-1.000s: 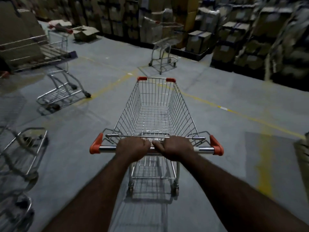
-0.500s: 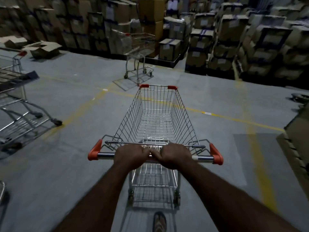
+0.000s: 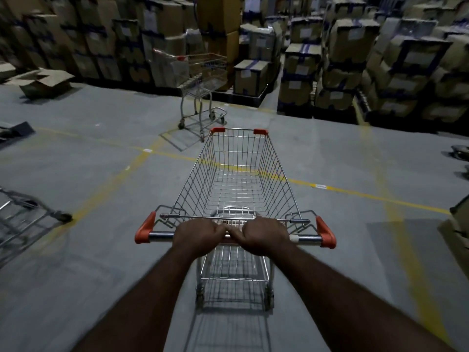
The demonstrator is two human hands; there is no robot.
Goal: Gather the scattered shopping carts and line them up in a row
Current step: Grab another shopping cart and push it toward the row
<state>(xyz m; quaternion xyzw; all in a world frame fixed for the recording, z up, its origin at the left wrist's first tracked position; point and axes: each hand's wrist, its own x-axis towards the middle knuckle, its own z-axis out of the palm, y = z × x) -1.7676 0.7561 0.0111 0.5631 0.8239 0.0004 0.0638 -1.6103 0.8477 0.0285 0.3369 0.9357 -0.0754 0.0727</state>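
A wire shopping cart (image 3: pixel 238 174) with orange corner caps stands right in front of me on the grey floor, its basket empty. My left hand (image 3: pixel 196 236) and my right hand (image 3: pixel 264 236) grip its chrome handle bar (image 3: pixel 308 239) side by side at the middle, thumbs touching. A second shopping cart (image 3: pixel 203 82) stands farther ahead, just left of my cart's nose, close to the stacked boxes. Part of a third cart (image 3: pixel 28 219) shows at the left edge.
Stacks of cardboard boxes (image 3: pixel 355 59) wall off the far side. An open box (image 3: pixel 43 82) lies on the floor at far left. Yellow lines (image 3: pixel 355 193) cross the floor. A cardboard object (image 3: pixel 459 229) juts in at the right edge, and a dark round item (image 3: pixel 460 151) lies farther back.
My view has swung right and the held cart has rolled forward. The far cart is now nearer and closer to centre. The carts on the left have slid toward the left edge.
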